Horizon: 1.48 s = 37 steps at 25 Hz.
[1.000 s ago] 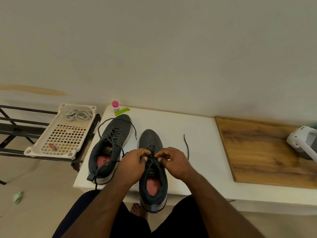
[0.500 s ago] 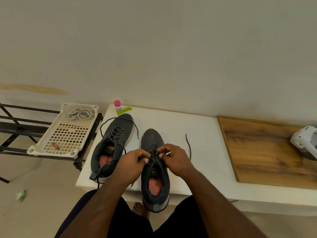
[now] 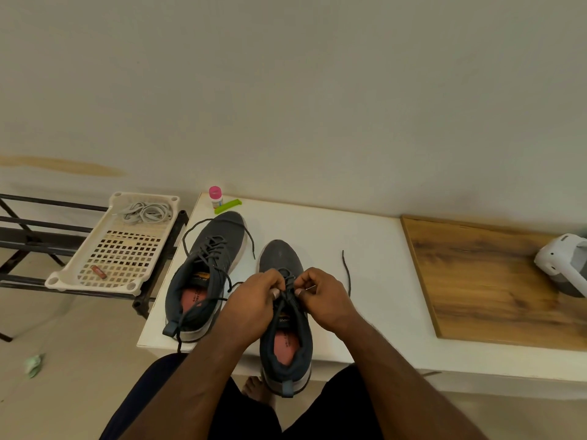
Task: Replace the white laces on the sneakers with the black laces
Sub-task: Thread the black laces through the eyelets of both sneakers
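Two dark grey sneakers stand on the white table (image 3: 365, 249). The left sneaker (image 3: 206, 274) carries a black lace with loose ends trailing over its toe and heel. The right sneaker (image 3: 282, 312) overhangs the table's front edge. My left hand (image 3: 254, 300) and my right hand (image 3: 324, 296) meet over its eyelets, each pinching the black lace (image 3: 288, 289). One free end of that lace (image 3: 347, 271) lies on the table to the right. The white laces (image 3: 146, 212) lie coiled in a cream perforated tray (image 3: 104, 281).
The tray rests on a black metal rack (image 3: 25, 236) left of the table and also holds a small red item (image 3: 98, 272). A pink-capped bottle (image 3: 215, 196) and a green clip (image 3: 227, 206) sit at the table's back. A wooden board (image 3: 486, 277) and a white device (image 3: 562, 265) are at right.
My hands have stayed on the right sneaker's lace, shifting slightly up the eyelets. The view has drifted a little.
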### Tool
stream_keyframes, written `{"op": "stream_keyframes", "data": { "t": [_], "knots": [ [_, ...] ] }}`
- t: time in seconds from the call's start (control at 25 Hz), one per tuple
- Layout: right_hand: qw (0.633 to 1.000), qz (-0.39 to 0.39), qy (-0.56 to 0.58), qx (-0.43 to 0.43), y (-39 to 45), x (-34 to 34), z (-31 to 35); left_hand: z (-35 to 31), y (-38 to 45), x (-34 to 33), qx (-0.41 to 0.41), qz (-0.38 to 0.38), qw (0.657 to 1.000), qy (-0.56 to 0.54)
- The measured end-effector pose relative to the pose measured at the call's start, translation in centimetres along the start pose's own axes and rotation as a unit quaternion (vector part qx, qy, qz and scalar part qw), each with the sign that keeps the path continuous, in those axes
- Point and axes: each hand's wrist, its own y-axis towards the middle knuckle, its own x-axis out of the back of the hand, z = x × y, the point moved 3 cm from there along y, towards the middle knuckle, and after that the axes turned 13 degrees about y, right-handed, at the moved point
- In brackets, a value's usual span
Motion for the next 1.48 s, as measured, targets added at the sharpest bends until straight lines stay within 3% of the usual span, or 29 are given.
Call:
{"op": "stream_keyframes", "data": {
  "t": [0.52,0.8,1.12,1.36,1.48],
  "knots": [
    [0.999,0.013,0.038,-0.012,-0.5,0.3,-0.5,1.2,-0.1,0.2,0.062,0.018,0.996,-0.056],
    [0.993,0.111,-0.018,-0.04,-2.0,1.9,-0.4,2.6,-0.8,-0.1,0.048,0.083,0.994,0.054],
    [0.991,0.092,-0.09,-0.04,-2.5,2.3,0.0,2.0,-1.4,-0.6,0.006,0.088,0.991,0.099],
    [0.986,0.066,-0.13,-0.076,-3.6,3.2,-0.3,1.9,-1.4,-0.3,0.055,0.092,0.988,0.107],
    [0.984,0.048,-0.163,-0.058,-4.0,4.4,2.0,1.2,-1.9,1.8,0.082,0.048,0.993,0.064]
  ]
}}
